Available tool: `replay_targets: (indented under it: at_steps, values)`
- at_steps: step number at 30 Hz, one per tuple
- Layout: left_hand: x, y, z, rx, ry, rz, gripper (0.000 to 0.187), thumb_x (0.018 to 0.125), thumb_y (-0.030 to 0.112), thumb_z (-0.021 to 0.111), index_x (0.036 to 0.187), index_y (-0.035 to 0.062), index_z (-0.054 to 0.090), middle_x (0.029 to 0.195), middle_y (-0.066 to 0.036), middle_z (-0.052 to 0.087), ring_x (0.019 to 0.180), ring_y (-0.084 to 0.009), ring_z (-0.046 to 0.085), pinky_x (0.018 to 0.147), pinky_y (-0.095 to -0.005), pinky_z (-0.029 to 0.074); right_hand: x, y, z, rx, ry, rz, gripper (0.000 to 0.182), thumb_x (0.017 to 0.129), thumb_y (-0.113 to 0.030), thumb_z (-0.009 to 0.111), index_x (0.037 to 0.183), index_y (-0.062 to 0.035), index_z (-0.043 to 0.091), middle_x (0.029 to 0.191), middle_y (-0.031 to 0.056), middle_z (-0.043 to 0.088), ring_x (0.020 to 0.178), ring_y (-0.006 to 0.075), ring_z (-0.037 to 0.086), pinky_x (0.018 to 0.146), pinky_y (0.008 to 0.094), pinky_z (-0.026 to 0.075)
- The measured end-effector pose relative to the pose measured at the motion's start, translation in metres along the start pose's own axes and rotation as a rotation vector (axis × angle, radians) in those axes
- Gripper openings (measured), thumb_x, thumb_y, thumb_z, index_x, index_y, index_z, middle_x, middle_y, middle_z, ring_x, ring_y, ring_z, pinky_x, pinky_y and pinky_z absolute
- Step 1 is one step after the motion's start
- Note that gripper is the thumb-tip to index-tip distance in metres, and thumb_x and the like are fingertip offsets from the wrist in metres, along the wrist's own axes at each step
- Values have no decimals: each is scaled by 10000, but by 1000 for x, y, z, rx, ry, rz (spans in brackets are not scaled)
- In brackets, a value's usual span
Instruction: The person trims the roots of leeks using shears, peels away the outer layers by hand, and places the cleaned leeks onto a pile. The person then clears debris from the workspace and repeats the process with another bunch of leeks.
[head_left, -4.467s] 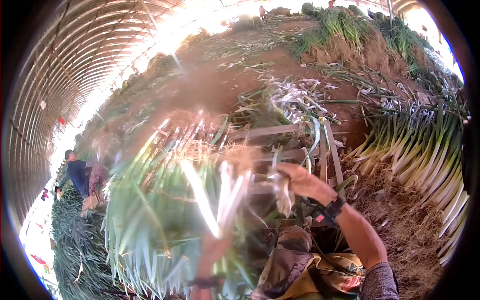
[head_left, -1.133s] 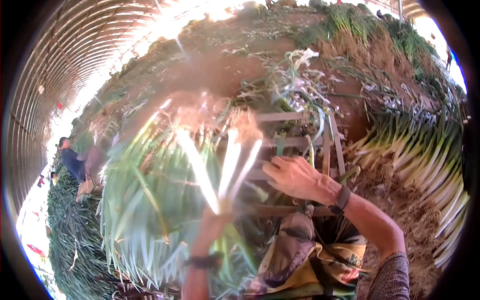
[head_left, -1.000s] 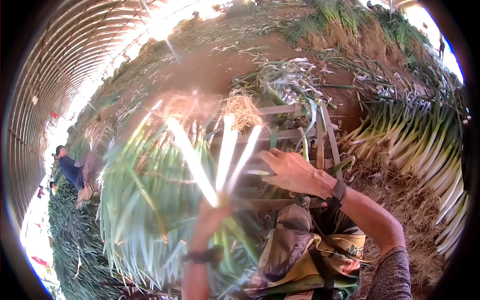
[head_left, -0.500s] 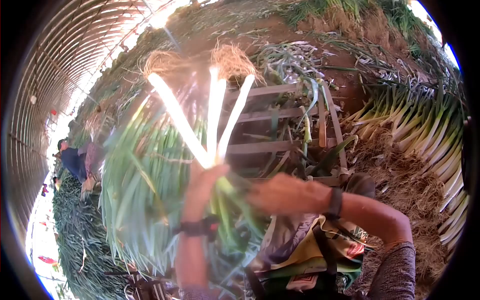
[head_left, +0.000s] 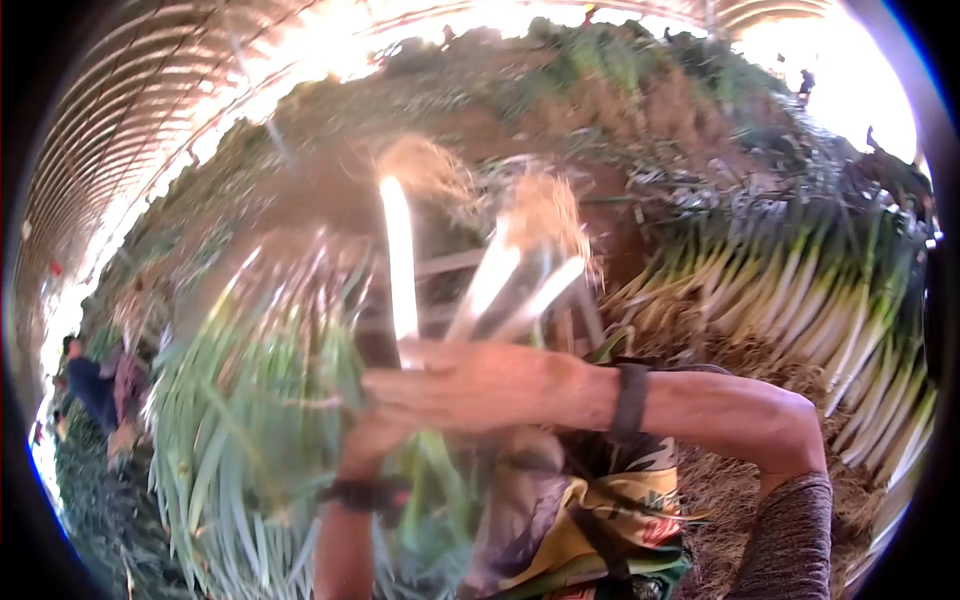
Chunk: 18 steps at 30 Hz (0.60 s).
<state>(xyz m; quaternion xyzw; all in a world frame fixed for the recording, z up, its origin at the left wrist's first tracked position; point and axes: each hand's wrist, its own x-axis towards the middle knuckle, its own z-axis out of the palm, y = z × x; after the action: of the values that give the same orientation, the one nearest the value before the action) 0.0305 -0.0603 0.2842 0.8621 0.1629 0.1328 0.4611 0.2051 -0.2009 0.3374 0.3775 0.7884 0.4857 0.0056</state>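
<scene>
Three green onions (head_left: pixel 401 260) stand upright in front of me, white stalks up, with shaggy roots on top. Blurred by motion, my left hand (head_left: pixel 378 432) grips them lower down, and its fingers are partly covered. My right hand (head_left: pixel 490 385) lies across the stalks just above it, its fingers stretched out to the left and close together. Green leaves (head_left: pixel 435 480) hang down below the hands. Beside my left forearm is a thick pile of green onions (head_left: pixel 240 430), leaves toward me.
To the right lies a long row of green onions (head_left: pixel 790 285), with dry root trimmings (head_left: pixel 730 400) on the ground before it. Part of a slatted frame (head_left: pixel 450 262) shows behind the stalks. Another person (head_left: pixel 92 390) is at the far left, under a ribbed tunnel roof (head_left: pixel 130 150).
The view has tilted up and turned. My right hand has moved left, from beside the stalks to across them. My left hand still holds the green onions.
</scene>
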Motion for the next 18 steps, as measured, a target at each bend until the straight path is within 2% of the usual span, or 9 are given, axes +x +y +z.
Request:
replay_targets:
  at_steps: [4, 6, 8, 10, 12, 14, 15, 16, 18]
  values:
    - [13, 32, 25, -360, -264, -133, 415, 802, 99, 809, 1187, 40, 667, 1112, -23, 692, 1059, -146, 650, 898, -299, 508, -20, 26, -22, -71, -108, -87, 343, 865, -268, 609, 1176, -134, 669, 1316, 11, 603, 1363, 256, 464, 1181, 468, 282]
    - [-11, 87, 35, -365, -61, -405, 492, 765, 47, 816, 1225, 45, 640, 1067, -31, 685, 1031, -157, 654, 864, -303, 518, -31, 20, -11, 43, 9, 46, 244, 837, -281, 633, 1026, -130, 661, 997, 11, 639, 1067, 213, 589, 995, 415, 420]
    - [11, 50, 48, -608, -285, -150, 537, 765, 58, 806, 1266, 48, 612, 1057, -54, 686, 1017, -166, 656, 848, -321, 532, -48, 25, -17, 36, 19, 137, 141, 804, -279, 646, 849, -145, 636, 767, -23, 601, 785, 163, 596, 758, 336, 463]
    - [7, 58, 71, -662, -245, 7, 548, 780, 43, 773, 1294, 50, 582, 1029, -62, 674, 994, -167, 655, 836, -334, 542, -66, 35, -44, 14, 182, 158, 109, 714, -241, 707, 702, -160, 635, 661, -37, 613, 692, 154, 616, 700, 333, 450]
    - [2, 51, 88, -421, -147, 116, 464, 786, 61, 764, 1227, 30, 623, 1052, -94, 684, 987, -203, 678, 844, -354, 552, -66, 19, -21, 143, -137, 186, 85, 650, -214, 745, 679, -161, 686, 597, -72, 623, 634, 156, 641, 630, 340, 422]
    - [-13, 29, 89, 164, -161, 49, 941, 870, 466, 787, 1532, -13, 319, 1456, -255, 476, 1249, -431, 527, 1050, -526, 420, -72, 14, -20, 186, -214, 219, 96, 625, -205, 764, 664, -155, 693, 597, -72, 632, 661, 151, 659, 593, 359, 430]
    - [-21, -14, 103, 170, -38, 209, 823, 886, 326, 789, 1506, -19, 371, 1281, -254, 583, 1178, -437, 560, 1043, -511, 425, -77, 17, -25, 191, -205, 223, 100, 625, -205, 769, 654, -151, 691, 590, -70, 629, 657, 150, 661, 582, 362, 432]
    - [-30, -32, 103, 523, -103, 77, 709, 916, 240, 746, 1467, -57, 413, 1263, -266, 592, 1168, -428, 564, 1030, -515, 437, -81, 19, -31, 196, -197, 226, 105, 625, -206, 774, 644, -146, 690, 583, -68, 626, 653, 148, 662, 572, 365, 434]
    - [-40, -34, 109, 576, -161, -14, 699, 917, 235, 742, 1461, -61, 418, 1272, -269, 590, 1173, -431, 563, 1026, -515, 441, -88, 18, -37, 205, -154, 251, 118, 633, -209, 776, 634, -135, 684, 575, -64, 623, 638, 152, 659, 558, 368, 439]
